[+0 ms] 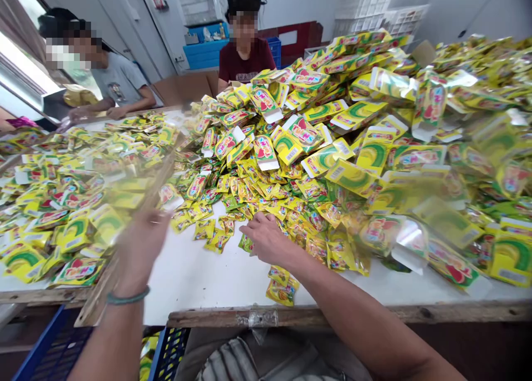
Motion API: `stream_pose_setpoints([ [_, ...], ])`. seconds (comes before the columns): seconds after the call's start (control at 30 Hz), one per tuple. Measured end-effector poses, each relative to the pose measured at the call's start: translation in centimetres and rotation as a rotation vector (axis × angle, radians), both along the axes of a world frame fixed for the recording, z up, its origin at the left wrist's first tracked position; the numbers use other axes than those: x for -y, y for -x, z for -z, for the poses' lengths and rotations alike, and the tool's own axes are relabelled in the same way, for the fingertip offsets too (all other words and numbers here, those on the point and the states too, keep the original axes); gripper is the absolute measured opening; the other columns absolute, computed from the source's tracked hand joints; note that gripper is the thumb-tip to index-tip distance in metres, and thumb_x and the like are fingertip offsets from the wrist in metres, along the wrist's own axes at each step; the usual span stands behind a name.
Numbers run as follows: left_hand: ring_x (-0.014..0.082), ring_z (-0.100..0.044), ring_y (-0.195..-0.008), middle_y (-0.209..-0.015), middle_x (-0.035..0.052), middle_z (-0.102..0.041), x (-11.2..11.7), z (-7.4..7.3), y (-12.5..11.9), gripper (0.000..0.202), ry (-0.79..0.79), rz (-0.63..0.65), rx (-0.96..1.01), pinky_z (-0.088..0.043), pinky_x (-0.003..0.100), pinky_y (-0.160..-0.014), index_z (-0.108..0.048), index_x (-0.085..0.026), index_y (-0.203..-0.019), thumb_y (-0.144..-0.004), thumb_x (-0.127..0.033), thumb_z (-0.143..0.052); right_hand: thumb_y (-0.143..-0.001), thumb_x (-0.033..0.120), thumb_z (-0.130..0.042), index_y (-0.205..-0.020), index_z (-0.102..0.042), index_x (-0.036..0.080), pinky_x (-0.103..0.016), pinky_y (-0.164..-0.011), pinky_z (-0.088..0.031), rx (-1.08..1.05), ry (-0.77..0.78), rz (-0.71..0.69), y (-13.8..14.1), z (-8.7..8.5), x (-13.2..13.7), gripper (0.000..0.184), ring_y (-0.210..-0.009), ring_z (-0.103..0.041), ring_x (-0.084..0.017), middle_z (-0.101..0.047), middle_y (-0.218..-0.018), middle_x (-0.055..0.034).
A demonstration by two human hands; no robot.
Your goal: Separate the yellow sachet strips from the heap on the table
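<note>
My right hand (268,239) is at the front of a heap of small yellow and green packets (286,206). Its fingers are curled over a small green packet (246,243), partly hidden beneath the hand. Over the wooden divider strip (160,178) is my left hand (145,239), smeared by motion, with a bracelet on its wrist. Whether it holds anything cannot be made out. Several loose small packets (216,239) lie between the hands. Two more packets (282,286) sit near the table's front edge. Behind them rise piled yellow boxes (286,145), some with open flaps.
Left of the divider, filled boxes and packets (75,225) cover another part of the white table (199,286). Blue crates (50,336) stand below the front edge. One person (245,59) is across the table, another (120,81) at the far left.
</note>
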State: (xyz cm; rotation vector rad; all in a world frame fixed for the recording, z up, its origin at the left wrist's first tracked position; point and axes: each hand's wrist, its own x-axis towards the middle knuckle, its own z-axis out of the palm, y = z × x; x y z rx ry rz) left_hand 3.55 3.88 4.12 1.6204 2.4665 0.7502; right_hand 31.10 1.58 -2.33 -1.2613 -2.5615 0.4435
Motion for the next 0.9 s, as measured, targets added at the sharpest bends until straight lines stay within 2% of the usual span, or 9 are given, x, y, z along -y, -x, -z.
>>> stream_pose_setpoints([
  [0.13, 0.0291, -0.064, -0.069, -0.065, 0.0081, -0.067, -0.7, 4.2, -7.3, 0.037, 0.227, 0.192, -0.106, -0.037, 0.031, -0.058, -0.057, -0.023, -0.061, -0.073, -0.058, -0.066, -0.072, 0.023, -0.081, -0.115, -0.063, 0.019, -0.035, -0.080, -0.032, -0.013, 0.025, 0.025, 0.0, 0.8, -0.5, 0.047, -0.100, -0.048, -0.025, -0.067, -0.097, -0.0090],
  [0.23, 0.0273, -0.063, -0.069, -0.063, 0.0061, -0.065, -1.6, 6.5, -9.1, 0.031, 0.263, 0.272, -0.063, -0.035, 0.030, -0.058, -0.053, -0.024, -0.062, -0.069, -0.047, -0.072, -0.077, 0.016, -0.075, -0.117, -0.063, 0.020, -0.033, -0.080, -0.035, -0.068, 0.082, 0.056, -0.2, 0.6, -0.9, 0.042, -0.097, -0.051, -0.023, -0.067, -0.094, -0.0071],
  [0.3, 0.0237, -0.061, -0.065, -0.062, 0.0029, -0.063, -1.7, 7.1, -8.9, 0.029, 0.226, 0.287, 0.039, -0.035, 0.029, -0.057, -0.050, -0.024, -0.064, -0.068, -0.042, -0.072, -0.080, 0.015, -0.071, -0.110, -0.066, 0.020, -0.032, -0.081, -0.037, -0.099, 0.110, 0.076, -0.2, 0.3, -0.9, 0.031, -0.098, -0.053, -0.023, -0.068, -0.095, -0.0070],
  [0.43, 0.0180, -0.058, -0.060, -0.062, -0.0014, -0.062, -0.9, 6.2, -8.5, 0.027, 0.092, 0.330, 0.400, -0.039, 0.027, -0.057, -0.051, -0.022, -0.069, -0.066, -0.038, -0.072, -0.084, 0.024, -0.070, -0.106, -0.067, 0.019, -0.032, -0.084, -0.041, -0.335, 0.154, 0.186, 0.0, 0.0, -1.1, 0.023, -0.097, -0.058, -0.021, -0.067, -0.104, -0.0076],
  [0.5, 0.0166, -0.059, -0.060, -0.063, -0.0019, -0.062, -0.3, 5.2, -9.2, 0.027, 0.045, 0.404, 0.590, -0.040, 0.026, -0.058, -0.055, -0.021, -0.072, -0.065, -0.040, -0.074, -0.086, 0.032, -0.067, -0.108, -0.064, 0.019, -0.028, -0.077, -0.044, -0.549, 0.249, 0.328, 0.2, 0.1, -1.4, 0.025, -0.085, -0.061, -0.017, -0.068, -0.100, -0.0054],
  [0.57, 0.0156, -0.059, -0.062, -0.064, -0.0019, -0.063, 0.0, 4.3, -10.3, 0.029, 0.019, 0.476, 0.763, -0.042, 0.026, -0.059, -0.058, -0.020, -0.073, -0.061, -0.038, -0.077, -0.085, 0.040, -0.066, -0.100, -0.064, 0.018, -0.024, -0.066, -0.044, -0.729, 0.359, 0.410, 0.2, 0.2, -1.8, 0.027, -0.072, -0.059, -0.014, -0.066, -0.088, -0.0020],
  [0.7, 0.0118, -0.058, -0.058, -0.063, -0.0038, -0.062, -0.1, 3.5, -11.7, 0.036, 0.086, 0.430, 1.208, -0.047, 0.024, -0.058, -0.059, -0.018, -0.071, -0.050, -0.030, -0.086, -0.080, 0.051, -0.066, -0.072, -0.056, 0.017, -0.021, -0.055, -0.038, -1.009, 0.491, 0.304, -0.3, -0.3, -2.2, 0.037, -0.060, -0.047, -0.010, -0.052, -0.064, 0.0039],
  [0.8, 0.0097, -0.060, -0.060, -0.067, -0.0033, -0.064, -0.2, 3.8, -11.8, 0.040, 0.224, 0.333, 1.525, -0.051, 0.021, -0.058, -0.059, -0.017, -0.069, -0.045, -0.023, -0.090, -0.079, 0.053, -0.066, -0.073, -0.054, 0.017, -0.020, -0.055, -0.037, -1.152, 0.586, 0.178, -0.6, -1.0, -2.1, 0.038, -0.059, -0.043, -0.009, -0.048, -0.064, 0.0047],
  [0.9, 0.0077, -0.060, -0.060, -0.067, -0.0038, -0.064, 0.0, 4.3, -11.9, 0.040, 0.214, 0.287, 1.602, -0.051, 0.018, -0.056, -0.059, -0.016, -0.068, -0.043, -0.018, -0.091, -0.083, 0.047, -0.063, -0.080, -0.056, 0.016, -0.020, -0.061, -0.041, -1.151, 0.578, 0.149, -0.7, -1.1, -2.2, 0.032, -0.066, -0.047, -0.009, -0.053, -0.071, 0.0033],
])
